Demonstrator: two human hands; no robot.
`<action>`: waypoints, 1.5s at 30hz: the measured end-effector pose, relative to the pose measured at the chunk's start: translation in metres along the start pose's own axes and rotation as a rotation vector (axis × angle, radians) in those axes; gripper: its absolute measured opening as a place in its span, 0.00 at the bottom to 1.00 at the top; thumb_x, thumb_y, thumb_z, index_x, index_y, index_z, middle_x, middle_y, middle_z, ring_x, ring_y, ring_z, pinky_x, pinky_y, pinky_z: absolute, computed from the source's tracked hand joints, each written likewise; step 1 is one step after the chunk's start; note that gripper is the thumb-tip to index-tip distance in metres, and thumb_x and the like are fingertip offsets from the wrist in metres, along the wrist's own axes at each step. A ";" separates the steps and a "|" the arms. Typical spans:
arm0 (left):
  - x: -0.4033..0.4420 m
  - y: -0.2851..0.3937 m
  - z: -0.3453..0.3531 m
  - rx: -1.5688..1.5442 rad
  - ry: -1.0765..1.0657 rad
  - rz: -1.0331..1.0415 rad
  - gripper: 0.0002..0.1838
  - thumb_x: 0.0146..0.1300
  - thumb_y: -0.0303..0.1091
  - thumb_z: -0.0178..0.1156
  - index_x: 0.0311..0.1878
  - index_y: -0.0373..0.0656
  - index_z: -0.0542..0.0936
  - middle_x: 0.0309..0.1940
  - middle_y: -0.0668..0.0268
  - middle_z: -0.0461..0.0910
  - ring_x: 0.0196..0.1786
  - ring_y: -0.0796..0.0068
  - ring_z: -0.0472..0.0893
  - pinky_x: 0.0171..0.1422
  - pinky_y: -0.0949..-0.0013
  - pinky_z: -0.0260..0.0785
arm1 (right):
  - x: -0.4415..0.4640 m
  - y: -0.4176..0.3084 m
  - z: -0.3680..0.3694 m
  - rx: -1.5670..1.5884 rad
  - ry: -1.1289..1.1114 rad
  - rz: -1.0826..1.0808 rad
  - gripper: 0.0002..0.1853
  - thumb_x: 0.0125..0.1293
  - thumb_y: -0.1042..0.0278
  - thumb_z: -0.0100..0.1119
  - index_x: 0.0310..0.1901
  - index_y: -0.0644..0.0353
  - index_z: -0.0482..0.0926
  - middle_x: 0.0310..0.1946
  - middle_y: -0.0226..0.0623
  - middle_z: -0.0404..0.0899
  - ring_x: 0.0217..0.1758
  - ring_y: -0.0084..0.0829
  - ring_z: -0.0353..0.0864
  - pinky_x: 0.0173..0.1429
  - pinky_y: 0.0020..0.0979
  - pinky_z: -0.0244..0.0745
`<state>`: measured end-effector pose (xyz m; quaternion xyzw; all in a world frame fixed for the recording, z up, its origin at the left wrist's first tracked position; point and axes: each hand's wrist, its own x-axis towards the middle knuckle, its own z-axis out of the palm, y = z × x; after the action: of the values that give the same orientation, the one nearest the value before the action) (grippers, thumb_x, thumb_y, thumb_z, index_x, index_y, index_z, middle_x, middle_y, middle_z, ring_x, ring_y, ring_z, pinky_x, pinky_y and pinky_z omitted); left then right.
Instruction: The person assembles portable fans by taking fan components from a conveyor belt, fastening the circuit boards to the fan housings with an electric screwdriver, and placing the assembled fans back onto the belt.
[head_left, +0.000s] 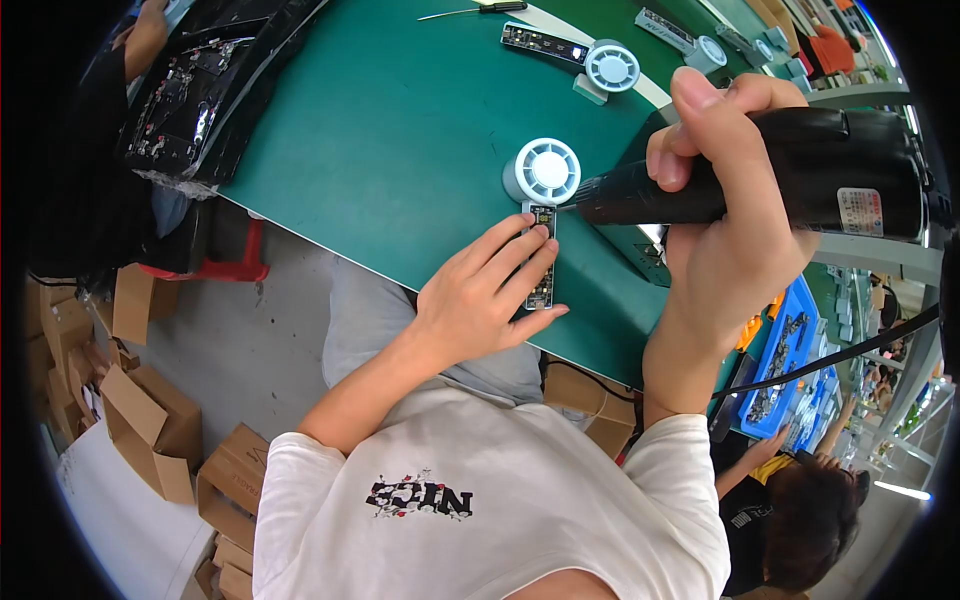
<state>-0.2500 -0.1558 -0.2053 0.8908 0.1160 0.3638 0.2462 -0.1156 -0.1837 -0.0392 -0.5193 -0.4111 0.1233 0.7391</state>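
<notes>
A small handheld fan with a pale blue round head point(549, 171) lies on the green table, its handle opened to show a circuit board point(541, 290). My left hand point(482, 290) grips that handle, fingertips pressed on the board and thumb by its lower end. In my right hand point(735, 180) is a black electric screwdriver point(850, 165), held sideways with the fingers wrapped round its body. Its tip points at the joint between fan head and handle. Whether the bit touches a screw I cannot tell.
Another opened fan point(612, 66) lies farther back, near a screwdriver point(472, 11). Circuit boards in black plastic point(180, 110) lie at the left. Blue bins point(780, 360) stand at the right, beside a co-worker point(800, 520). Cardboard boxes point(150, 430) stand on the floor.
</notes>
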 end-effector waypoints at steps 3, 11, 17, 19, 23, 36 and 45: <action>0.000 0.001 -0.001 0.001 0.004 -0.004 0.29 0.45 0.44 0.77 0.51 0.38 0.83 0.51 0.60 0.81 0.59 0.58 0.80 0.55 0.62 0.79 | -0.003 0.003 0.001 0.031 -0.016 0.003 0.07 0.54 0.82 0.66 0.31 0.69 0.75 0.20 0.37 0.72 0.17 0.27 0.70 0.27 0.29 0.66; -0.001 0.001 -0.003 -0.001 0.008 0.010 0.30 0.47 0.44 0.76 0.52 0.39 0.83 0.52 0.60 0.81 0.60 0.59 0.79 0.56 0.63 0.79 | -0.001 0.011 -0.010 -0.071 -0.084 0.057 0.13 0.55 0.84 0.64 0.36 0.65 0.69 0.21 0.36 0.71 0.18 0.24 0.69 0.26 0.26 0.65; -0.001 0.001 -0.002 0.003 0.018 0.007 0.29 0.48 0.45 0.76 0.52 0.40 0.83 0.52 0.62 0.81 0.60 0.60 0.79 0.53 0.64 0.80 | 0.003 0.020 -0.029 -0.024 -0.367 -0.026 0.13 0.58 0.84 0.62 0.38 0.61 0.68 0.21 0.32 0.68 0.17 0.21 0.63 0.25 0.25 0.64; -0.001 0.003 -0.004 0.002 -0.001 -0.013 0.29 0.49 0.45 0.76 0.52 0.40 0.83 0.52 0.62 0.81 0.60 0.60 0.79 0.53 0.64 0.80 | 0.003 0.019 -0.031 0.059 -0.421 0.007 0.13 0.57 0.83 0.64 0.36 0.60 0.68 0.21 0.31 0.69 0.18 0.19 0.64 0.25 0.23 0.64; 0.000 0.004 -0.004 0.003 0.001 -0.017 0.29 0.49 0.45 0.76 0.53 0.40 0.83 0.53 0.62 0.81 0.60 0.60 0.79 0.53 0.63 0.80 | 0.006 0.023 -0.037 0.270 -0.496 0.084 0.13 0.55 0.82 0.68 0.33 0.62 0.70 0.21 0.31 0.75 0.23 0.16 0.71 0.28 0.19 0.67; 0.009 0.011 -0.026 -0.079 -0.087 0.008 0.32 0.49 0.36 0.70 0.59 0.35 0.79 0.57 0.55 0.76 0.63 0.52 0.74 0.63 0.57 0.75 | 0.008 0.022 -0.040 -0.018 -0.603 -0.006 0.10 0.53 0.75 0.73 0.30 0.60 0.77 0.22 0.26 0.78 0.21 0.14 0.73 0.25 0.19 0.65; 0.010 0.015 -0.025 -0.108 -0.120 -0.006 0.31 0.44 0.33 0.70 0.56 0.35 0.80 0.56 0.56 0.77 0.62 0.52 0.75 0.63 0.55 0.74 | 0.006 0.000 -0.047 0.007 -0.530 -0.004 0.11 0.57 0.73 0.74 0.31 0.61 0.77 0.25 0.28 0.77 0.24 0.17 0.74 0.26 0.23 0.67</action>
<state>-0.2595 -0.1561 -0.1761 0.8960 0.0840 0.3149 0.3017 -0.0775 -0.2115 -0.0418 -0.4654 -0.5910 0.2550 0.6075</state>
